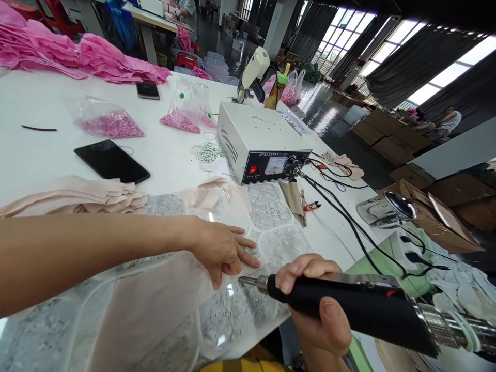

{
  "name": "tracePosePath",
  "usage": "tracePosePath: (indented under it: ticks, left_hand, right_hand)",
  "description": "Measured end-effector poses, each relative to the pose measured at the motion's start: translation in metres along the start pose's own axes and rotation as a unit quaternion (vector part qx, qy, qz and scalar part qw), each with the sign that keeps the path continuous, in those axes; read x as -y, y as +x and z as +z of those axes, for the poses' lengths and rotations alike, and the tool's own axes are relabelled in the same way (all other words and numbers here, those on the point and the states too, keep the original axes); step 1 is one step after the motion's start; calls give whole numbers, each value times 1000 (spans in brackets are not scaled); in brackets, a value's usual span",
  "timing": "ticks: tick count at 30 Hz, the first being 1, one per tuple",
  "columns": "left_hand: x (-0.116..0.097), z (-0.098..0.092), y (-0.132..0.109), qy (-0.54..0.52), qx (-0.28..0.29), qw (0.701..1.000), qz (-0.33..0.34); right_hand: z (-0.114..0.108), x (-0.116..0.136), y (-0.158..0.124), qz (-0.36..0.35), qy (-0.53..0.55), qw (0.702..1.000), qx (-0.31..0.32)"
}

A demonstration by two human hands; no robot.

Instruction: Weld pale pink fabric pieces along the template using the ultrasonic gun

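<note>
My left hand (225, 250) presses down on a strip of thin pale beige fabric (151, 305), its outer fingers stretched out and apart. The fabric lies on a clear, grey-speckled patterned mat (234, 315). In my right hand (321, 310) is a black ultrasonic welding handpiece (349, 305), with my fingers wrapped round its body. Its narrow metal tip (250, 280) points left, just to the right of my left thumb and close to the fabric's edge. Whether the tip touches the fabric I cannot tell. Another piece of beige fabric (220, 194) lies beyond my left hand.
Behind the mat stands a white ultrasonic generator box (263, 132), with black cables (341, 212) running to the right. A phone (112, 161), stacked beige strips (73, 196), bags of pink pieces (110, 121), pink fabric (96, 57) and a steel mug (382, 211) surround the work area.
</note>
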State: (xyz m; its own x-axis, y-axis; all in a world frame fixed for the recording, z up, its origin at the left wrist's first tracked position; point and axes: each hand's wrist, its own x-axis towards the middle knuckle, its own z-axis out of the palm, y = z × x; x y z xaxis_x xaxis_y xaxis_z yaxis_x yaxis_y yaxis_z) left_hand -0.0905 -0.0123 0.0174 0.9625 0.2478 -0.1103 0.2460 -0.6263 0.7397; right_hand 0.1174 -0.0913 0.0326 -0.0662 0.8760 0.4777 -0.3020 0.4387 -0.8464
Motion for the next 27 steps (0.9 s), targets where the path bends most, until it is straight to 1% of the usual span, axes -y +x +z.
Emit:
tracePosePath:
  ticks: [7,16,23,27]
  left_hand:
    - [0,0,0,-11,0,1000,-7]
    - [2,3,3,-31,-25,999,-7]
    - [0,3,3,-33,-26,999,-6]
    - [1,3,3,-29,-33,999,-1]
  right_hand:
    - [1,0,0,-4,10,1000,-12]
    - [1,3,0,13,-14,1000,8]
    - [11,5,2,-10,-26,1000,9]
    - [15,6,2,-5,-39,999,17]
